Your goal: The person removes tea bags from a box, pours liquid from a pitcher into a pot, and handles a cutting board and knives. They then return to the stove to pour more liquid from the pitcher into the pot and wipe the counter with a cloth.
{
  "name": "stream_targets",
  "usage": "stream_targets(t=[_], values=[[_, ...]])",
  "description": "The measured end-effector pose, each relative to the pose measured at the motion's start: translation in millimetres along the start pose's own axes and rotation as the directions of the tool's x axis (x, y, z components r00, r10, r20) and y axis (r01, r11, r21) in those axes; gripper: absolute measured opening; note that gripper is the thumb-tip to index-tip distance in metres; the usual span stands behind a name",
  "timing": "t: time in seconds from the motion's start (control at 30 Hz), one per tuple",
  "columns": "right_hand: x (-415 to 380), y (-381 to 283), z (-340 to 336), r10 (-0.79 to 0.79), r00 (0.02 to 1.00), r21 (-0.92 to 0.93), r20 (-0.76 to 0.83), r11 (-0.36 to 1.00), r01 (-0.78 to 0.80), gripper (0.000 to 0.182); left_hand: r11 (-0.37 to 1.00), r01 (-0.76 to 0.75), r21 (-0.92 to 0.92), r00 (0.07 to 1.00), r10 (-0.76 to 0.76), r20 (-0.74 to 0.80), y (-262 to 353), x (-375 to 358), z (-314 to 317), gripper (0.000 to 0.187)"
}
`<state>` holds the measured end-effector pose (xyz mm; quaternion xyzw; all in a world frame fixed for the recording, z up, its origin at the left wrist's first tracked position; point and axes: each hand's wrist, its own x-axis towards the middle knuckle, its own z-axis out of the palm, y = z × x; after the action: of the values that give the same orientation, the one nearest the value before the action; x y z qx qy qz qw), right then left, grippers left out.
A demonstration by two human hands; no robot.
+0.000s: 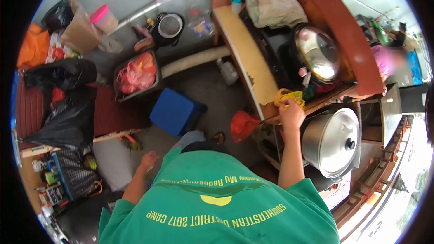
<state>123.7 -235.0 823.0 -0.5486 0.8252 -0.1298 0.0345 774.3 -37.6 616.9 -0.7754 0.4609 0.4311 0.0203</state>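
Observation:
My right hand [293, 111] is closed on a crinkled yellow plastic packet [289, 96] at the near end of the wooden counter [247, 49]. Just beyond it, a pan with a shiny metal lid [318, 54] sits on a black stove [266, 47]. Below and right of my right forearm stands a large lidded aluminium pot [332, 142]. My left hand [149, 160] hangs low at my side, fingers loosely bent and apart, with nothing seen in it. The blue box [175, 112] is the nearest large thing ahead of it.
A red plastic bag [244, 126] hangs by the counter's lower edge. A black bin [138, 76] holds red plastic bags. Black bags [68, 122] lie on a dark red bench at left. A grey jug [227, 71] stands on the floor. Another person [391, 61] is at far right.

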Motion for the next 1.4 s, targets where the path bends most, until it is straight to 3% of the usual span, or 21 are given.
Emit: stream_targets(t=[0.03,0.17,0.3,0.37,0.57,0.63,0.77,0.83,0.9,0.97,1.03,1.1,1.13,1.2,1.3,1.4], values=[[-0.9,0.9,2.8,0.0,1.0,-0.006,-0.008,1.0,0.0,0.013,0.994,-0.023,0.103,1.0,0.025,-0.014,-3.1,-7.2,-1.2,0.047],[-2.1,0.1,5.3,-0.052,0.998,-0.063,-0.025,0.997,0.051,0.013,0.995,-0.02,0.098,0.999,0.016,0.034,-24.6,-16.1,5.4,0.047],[-4.0,-2.8,7.7,-0.031,0.999,-0.038,-0.026,0.999,0.03,0.014,0.989,0.023,0.149,0.98,-0.052,0.193,-62.5,14.4,29.4,0.046],[-4.5,-5.7,4.5,-0.005,0.999,-0.002,-0.047,1.0,0.005,0.014,0.981,-0.01,0.195,0.97,-0.038,0.24,-51.2,26.6,27.2,0.046],[-3.1,-10.8,2.5,0.012,0.997,0.003,-0.081,1.0,-0.012,0.015,0.997,-0.038,0.069,0.993,0.029,0.117,31.3,51.1,8.2,0.046],[-2.5,-13.1,-0.2,0.021,0.998,0.012,-0.054,1.0,-0.02,0.018,0.982,-0.191,0.009,0.981,0.19,0.039,59.5,48.5,-1.5,0.046],[0.4,-12.9,8.7,0.048,0.995,0.024,-0.086,0.999,-0.046,0.018,0.981,-0.191,0.044,0.982,0.191,0.009,84.2,32.8,-17.1,0.045],[-0.1,-12.9,6.7,0.039,0.992,0.061,-0.119,0.998,-0.032,0.017,0.958,-0.242,0.157,0.97,0.237,0.048,61.9,37.8,-13.4,0.041],[-0.9,-15.3,2.2,0.045,0.992,0.081,-0.12,0.996,-0.036,0.016,0.922,-0.231,0.312,0.966,0.178,0.188,5.9,73.5,3.8,0.036],[-2.1,-11.8,6.0,0.034,0.985,0.143,-0.167,0.99,-0.01,0.015,0.958,-0.099,0.27,0.978,0.044,0.204,26.0,49.7,-14.8,0.033],[-2.7,-8.2,6.1,-0.008,0.984,0.191,-0.18,0.981,0.043,0.014,0.922,-0.239,0.303,0.925,0.121,0.36,3.3,73.8,-19.2,0.036],[-2.5,-7.5,7.0,-0.016,0.976,0.241,-0.218,0.968,0.07,0.012,0.966,-0.157,0.206,0.924,0.07,0.375,5.7,96.9,-23.7,0.035],[-2.7,-9.0,5.4,-0.007,0.972,0.247,-0.236,0.967,0.067,0.013,0.958,-0.189,0.216,0.92,0.096,0.38,32.5,105.6,-34.7,0.035],[-2.8,-11.2,2.9,0.012,0.971,0.247,-0.237,0.968,0.048,0.014,0.835,-0.355,0.42,0.911,0.209,0.355,101.2,112.6,-59.2,0.038],[-1.6,-13.7,0.5,0.063,0.973,0.256,-0.221,0.967,-0.005,0.015,0.788,-0.426,0.444,0.894,0.29,0.342,187.7,169.1,-79.3,0.04],[-0.3,-12.2,1.8,0.074,0.971,0.217,-0.229,0.976,-0.023,0.015,0.648,-0.613,0.453,0.79,0.516,0.331,313.2,222.9,-97.3,0.043]])
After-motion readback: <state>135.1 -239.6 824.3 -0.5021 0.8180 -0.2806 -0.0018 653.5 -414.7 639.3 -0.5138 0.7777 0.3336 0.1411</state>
